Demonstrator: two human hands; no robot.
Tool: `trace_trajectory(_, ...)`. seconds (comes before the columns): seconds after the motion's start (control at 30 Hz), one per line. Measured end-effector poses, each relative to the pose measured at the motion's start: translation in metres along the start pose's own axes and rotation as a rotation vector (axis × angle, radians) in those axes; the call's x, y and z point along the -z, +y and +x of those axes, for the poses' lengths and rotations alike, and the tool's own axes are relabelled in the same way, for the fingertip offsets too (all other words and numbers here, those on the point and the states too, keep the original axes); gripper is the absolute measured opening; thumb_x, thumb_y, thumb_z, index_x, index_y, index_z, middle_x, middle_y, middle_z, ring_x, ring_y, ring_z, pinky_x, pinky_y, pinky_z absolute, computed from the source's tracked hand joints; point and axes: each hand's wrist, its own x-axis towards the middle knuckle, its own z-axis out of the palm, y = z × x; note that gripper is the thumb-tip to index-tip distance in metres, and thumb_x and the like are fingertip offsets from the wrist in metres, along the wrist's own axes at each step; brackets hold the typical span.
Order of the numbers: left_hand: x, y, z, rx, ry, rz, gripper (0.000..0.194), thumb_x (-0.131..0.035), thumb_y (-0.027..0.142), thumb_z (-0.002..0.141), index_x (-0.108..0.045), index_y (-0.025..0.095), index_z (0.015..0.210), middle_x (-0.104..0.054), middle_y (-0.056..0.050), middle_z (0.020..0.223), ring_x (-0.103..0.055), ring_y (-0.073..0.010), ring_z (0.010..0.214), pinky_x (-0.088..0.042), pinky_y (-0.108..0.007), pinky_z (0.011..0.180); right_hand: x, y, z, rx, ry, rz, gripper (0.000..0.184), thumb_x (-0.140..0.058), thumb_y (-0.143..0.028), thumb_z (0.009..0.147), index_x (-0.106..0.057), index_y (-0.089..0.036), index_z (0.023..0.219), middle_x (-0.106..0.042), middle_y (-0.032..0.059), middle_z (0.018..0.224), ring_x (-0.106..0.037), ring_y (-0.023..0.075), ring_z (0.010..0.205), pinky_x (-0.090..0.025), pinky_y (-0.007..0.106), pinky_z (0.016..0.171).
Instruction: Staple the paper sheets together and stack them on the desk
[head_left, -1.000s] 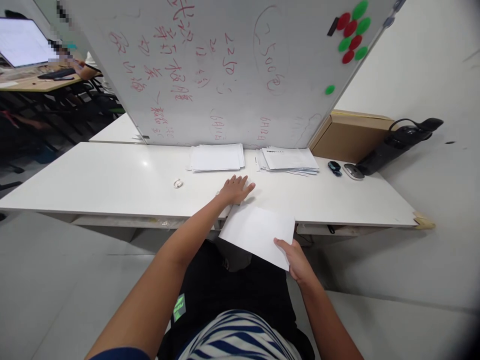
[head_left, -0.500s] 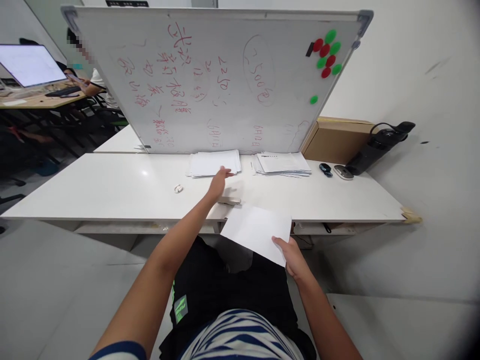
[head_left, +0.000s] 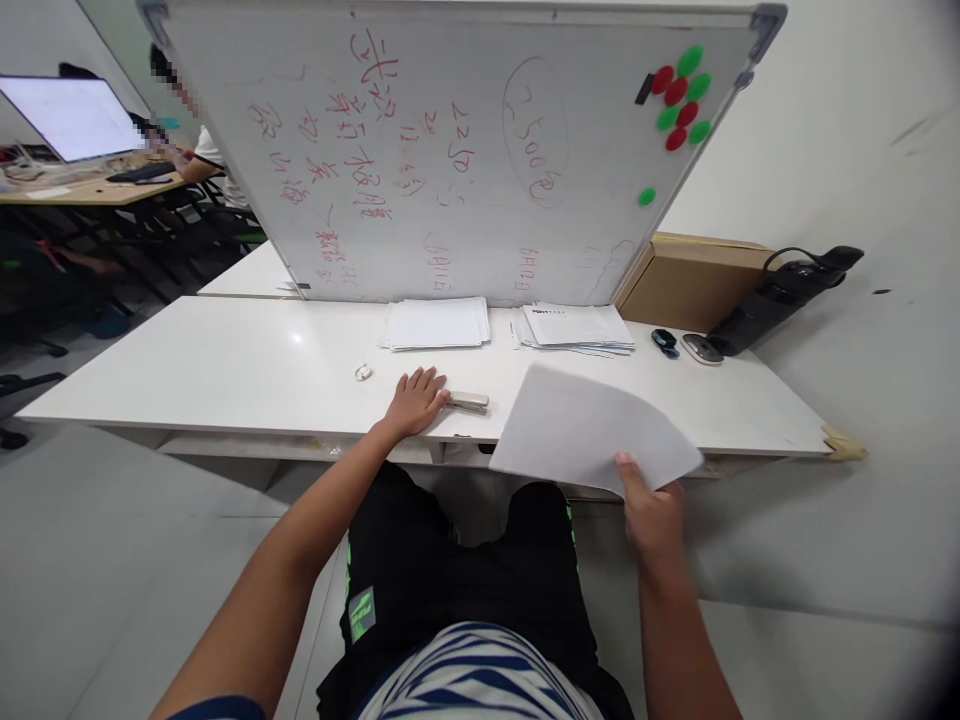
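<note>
My right hand (head_left: pixel 651 508) pinches the near edge of a white sheet of paper (head_left: pixel 589 428), which is lifted and slightly curved over the front edge of the white table (head_left: pixel 187 370). My left hand (head_left: pixel 414 399) lies on the table with its fingers on the left end of a metal stapler (head_left: pixel 466 403). Two paper stacks lie at the back of the table: a blank one (head_left: pixel 436 322) and a printed one (head_left: pixel 576 327).
A whiteboard (head_left: pixel 465 150) with red writing and magnets leans at the table's back. A small white object (head_left: pixel 363 372), a cardboard box (head_left: pixel 694 280), two small devices (head_left: pixel 686 345) and a black power strip (head_left: pixel 780 295) sit around. At far left a person works at a desk with a monitor (head_left: pixel 71 115).
My left hand reached to the blank stack, then came back down onto the stapler. My right hand swung the sheet rightward and raised it over the table edge.
</note>
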Motion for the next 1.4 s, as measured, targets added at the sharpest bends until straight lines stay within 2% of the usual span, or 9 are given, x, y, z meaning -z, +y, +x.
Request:
trace_trajectory(0.13, 0.001, -0.001, 0.0, -0.013, -0.004, 0.019, 0.066, -0.013, 0.063, 0.092, -0.032, 0.028, 0.144, -0.02, -0.002, 0.156, -0.011, -0.0263, 0.144, -0.009, -0.046, 0.115, -0.013, 0.001, -0.002, -0.002, -0.101, -0.158, 0.047, -0.057, -0.049, 0.076, -0.068, -0.011, 0.102, -0.07, 0.0133, 0.099, -0.063, 0.0289, 0.093, -0.049, 0.037, 0.08)
trace_trajectory(0.27, -0.002, -0.004, 0.001, -0.041, -0.007, 0.042, 0.071, -0.017, 0.067, 0.089, -0.031, 0.026, 0.145, -0.019, -0.004, 0.156, -0.011, -0.0292, 0.144, -0.01, -0.049, 0.114, -0.02, 0.005, -0.002, -0.03, -0.1, -0.158, 0.051, -0.057, -0.05, 0.076, -0.066, -0.012, 0.108, -0.07, 0.0132, 0.101, -0.063, 0.0296, 0.092, -0.049, 0.036, 0.074)
trace_trajectory(0.77, -0.008, -0.007, 0.003, -0.06, 0.045, 0.048, 0.072, -0.022, 0.069, 0.088, -0.034, 0.025, 0.144, -0.023, -0.006, 0.155, -0.014, -0.0304, 0.143, -0.013, -0.051, 0.113, -0.02, 0.013, -0.004, -0.036, -0.137, -0.172, 0.043, -0.056, -0.044, 0.076, -0.066, -0.016, 0.107, -0.07, 0.0098, 0.102, -0.065, 0.0288, 0.094, -0.051, 0.035, 0.075)
trace_trajectory(0.97, -0.007, -0.006, 0.002, -0.051, 0.062, 0.025, 0.067, -0.022, 0.066, 0.09, -0.036, 0.026, 0.142, -0.025, -0.006, 0.154, -0.016, -0.0307, 0.142, -0.014, -0.051, 0.113, -0.032, 0.038, 0.007, -0.106, -0.158, -0.204, 0.041, -0.058, -0.044, 0.074, -0.067, -0.016, 0.103, -0.071, 0.009, 0.095, -0.066, 0.0286, 0.088, -0.053, 0.034, 0.069)
trace_trajectory(1.07, -0.006, -0.005, 0.002, -0.051, 0.064, 0.02, 0.064, -0.023, 0.063, 0.091, -0.036, 0.026, 0.142, -0.026, -0.006, 0.154, -0.016, -0.0307, 0.142, -0.014, -0.052, 0.113, -0.04, 0.043, 0.013, -0.153, -0.162, -0.12, 0.039, -0.061, -0.045, 0.072, -0.067, -0.017, 0.099, -0.072, 0.0082, 0.092, -0.067, 0.0279, 0.085, -0.054, 0.034, 0.07)
trace_trajectory(1.17, -0.007, -0.004, 0.002, -0.051, 0.065, 0.028, 0.064, -0.023, 0.062, 0.092, -0.036, 0.024, 0.142, -0.025, -0.007, 0.154, -0.015, -0.0305, 0.143, -0.014, -0.052, 0.113, -0.054, 0.031, 0.022, -0.17, -0.191, 0.033, 0.037, -0.065, -0.042, 0.07, -0.068, -0.017, 0.098, -0.072, 0.0085, 0.095, -0.067, 0.0273, 0.088, -0.055, 0.036, 0.075)
trace_trajectory(1.23, -0.008, -0.005, 0.003, -0.049, 0.071, 0.039, 0.062, -0.025, 0.06, 0.093, -0.035, 0.024, 0.143, -0.025, -0.008, 0.154, -0.016, -0.031, 0.143, -0.014, -0.053, 0.113, -0.069, 0.015, 0.034, -0.128, -0.257, 0.118, 0.036, -0.066, -0.038, 0.07, -0.068, -0.017, 0.099, -0.072, 0.0086, 0.101, -0.066, 0.0267, 0.093, -0.054, 0.037, 0.08)
trace_trajectory(1.3, -0.008, -0.006, 0.004, -0.058, 0.071, 0.049, 0.062, -0.032, 0.058, 0.092, -0.034, 0.024, 0.143, -0.026, -0.009, 0.153, -0.017, -0.0325, 0.142, -0.014, -0.054, 0.112, -0.09, -0.003, 0.053, -0.064, -0.351, 0.136, 0.038, -0.067, -0.035, 0.07, -0.066, -0.018, 0.104, -0.07, 0.0083, 0.108, -0.065, 0.026, 0.099, -0.053, 0.038, 0.085)
trace_trajectory(1.4, -0.005, -0.006, 0.005, -0.126, 0.068, 0.028, 0.064, -0.04, 0.057, 0.09, -0.034, 0.022, 0.143, -0.033, -0.012, 0.15, -0.022, -0.032, 0.14, -0.014, -0.053, 0.113, -0.133, -0.027, 0.091, -0.02, -0.481, 0.027, 0.044, -0.066, -0.031, 0.068, -0.063, -0.018, 0.11, -0.069, 0.0089, 0.109, -0.065, 0.0258, 0.097, -0.051, 0.039, 0.087)
